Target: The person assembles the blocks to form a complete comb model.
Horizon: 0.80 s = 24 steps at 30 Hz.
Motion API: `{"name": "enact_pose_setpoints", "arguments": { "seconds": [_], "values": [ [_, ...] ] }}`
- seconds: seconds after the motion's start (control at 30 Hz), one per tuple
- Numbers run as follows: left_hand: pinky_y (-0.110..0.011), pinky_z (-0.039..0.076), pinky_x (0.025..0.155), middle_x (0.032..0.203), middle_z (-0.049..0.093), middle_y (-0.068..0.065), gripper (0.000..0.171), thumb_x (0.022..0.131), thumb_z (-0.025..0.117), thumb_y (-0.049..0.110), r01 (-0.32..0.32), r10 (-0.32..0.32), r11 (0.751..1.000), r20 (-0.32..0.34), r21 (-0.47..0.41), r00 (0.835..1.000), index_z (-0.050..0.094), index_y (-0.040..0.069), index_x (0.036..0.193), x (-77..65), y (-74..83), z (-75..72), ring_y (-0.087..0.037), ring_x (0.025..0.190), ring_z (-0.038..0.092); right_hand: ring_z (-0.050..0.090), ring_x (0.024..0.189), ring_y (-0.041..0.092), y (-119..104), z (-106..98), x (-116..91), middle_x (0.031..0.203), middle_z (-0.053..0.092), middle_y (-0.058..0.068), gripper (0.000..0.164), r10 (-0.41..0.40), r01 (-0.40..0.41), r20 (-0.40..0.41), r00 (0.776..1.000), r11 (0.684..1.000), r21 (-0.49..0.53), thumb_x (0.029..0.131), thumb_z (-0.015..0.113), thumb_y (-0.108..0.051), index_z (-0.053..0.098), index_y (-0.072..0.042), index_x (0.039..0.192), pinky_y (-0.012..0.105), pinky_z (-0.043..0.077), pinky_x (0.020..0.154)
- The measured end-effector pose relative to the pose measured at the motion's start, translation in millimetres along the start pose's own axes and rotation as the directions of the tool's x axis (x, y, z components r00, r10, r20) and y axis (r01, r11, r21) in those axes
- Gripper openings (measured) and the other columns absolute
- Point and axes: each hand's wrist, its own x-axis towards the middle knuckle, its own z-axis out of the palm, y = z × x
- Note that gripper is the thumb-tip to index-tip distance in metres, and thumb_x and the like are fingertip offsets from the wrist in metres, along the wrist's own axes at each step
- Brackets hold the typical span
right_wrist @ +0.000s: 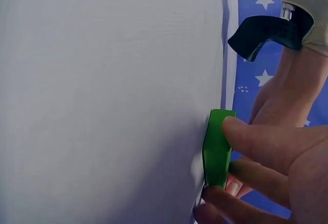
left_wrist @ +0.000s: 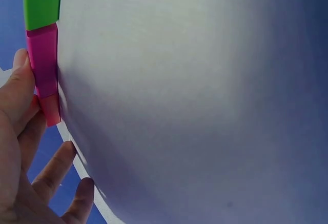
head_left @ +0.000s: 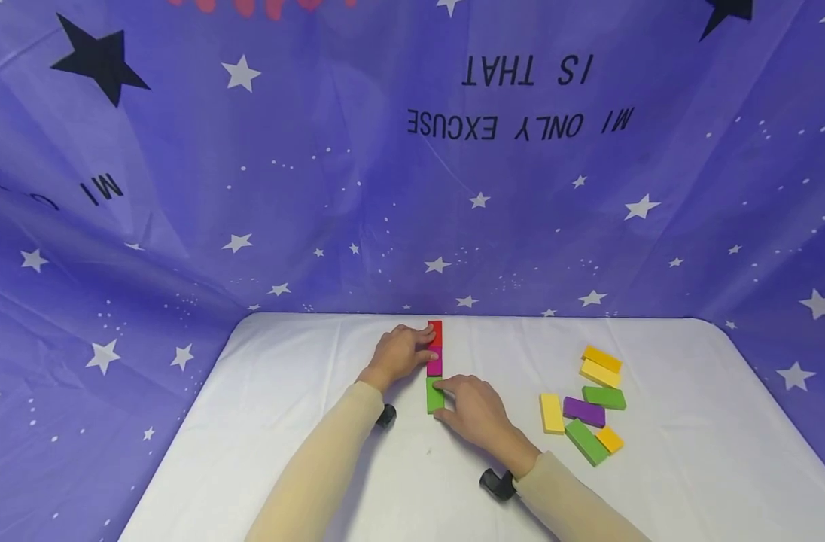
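A red block (head_left: 436,331), a magenta block (head_left: 435,367) and a green block (head_left: 435,403) form a straight line, end to end, on the white table. At the left side of the line, my left hand (head_left: 397,354) touches the red and magenta blocks with index finger and thumb. Its other fingers (left_wrist: 56,170) are spread out in the left wrist view. From the right, my right hand (head_left: 476,410) holds the green block between thumb and fingers. In the right wrist view the thumb lies near one end of this green block (right_wrist: 217,147), with fingertips by the other end.
To the right lie loose blocks: an orange one (head_left: 602,358), pale yellow ones (head_left: 551,414), green ones (head_left: 586,443), a purple one (head_left: 584,412) and a small orange one (head_left: 610,439). A purple star-print cloth (head_left: 358,188) hangs behind the white tabletop (head_left: 690,452).
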Motion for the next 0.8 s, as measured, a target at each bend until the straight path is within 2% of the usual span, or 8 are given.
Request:
{"name": "enact_pose_setpoints", "arguments": {
  "seconds": [0.2, 0.43, 0.8],
  "values": [
    [-0.045, 0.045, 0.1, 0.145, 0.054, 0.008, 0.055, 0.089, 0.075, 0.04, -0.004, 0.004, 1.0, 0.002, 0.001, 1.0, 0.061, 0.021, 0.139, 1.2, 0.2, 0.0, -0.025, 0.126, 0.054, 0.066, 0.097, 0.029, -0.9, 3.7, 2.2, 0.109, 0.075, 0.007, 0.041, 0.014, -0.015, -0.043, 0.999, 1.0, -0.02, 0.077, 0.087, -0.031, 0.077, -0.013, 0.113, 0.044, 0.053, 0.081],
    [-0.045, 0.044, 0.102, 0.145, 0.053, 0.009, 0.055, 0.089, 0.075, 0.041, 0.001, -0.001, 1.0, 0.012, -0.001, 1.0, 0.061, 0.022, 0.139, 1.1, -0.1, 3.1, -0.025, 0.127, 0.054, 0.066, 0.096, 0.029, 0.8, 4.7, 3.1, 0.11, 0.075, 0.008, 0.043, 0.02, -0.021, -0.032, 0.999, 1.0, -0.018, 0.077, 0.087, -0.03, 0.077, -0.012, 0.114, 0.043, 0.053, 0.081],
    [-0.045, 0.045, 0.1, 0.146, 0.053, 0.008, 0.056, 0.089, 0.075, 0.041, -0.011, 0.011, 1.0, 0.004, 0.008, 1.0, 0.062, 0.021, 0.139, 2.4, -1.4, 0.0, -0.026, 0.125, 0.055, 0.065, 0.102, 0.031, 3.8, 1.4, 7.0, 0.114, 0.073, 0.009, 0.045, 0.04, -0.038, -0.021, 0.999, 0.996, 0.078, 0.076, 0.089, -0.025, 0.076, -0.011, 0.116, 0.046, 0.052, 0.087]
  ]
}}
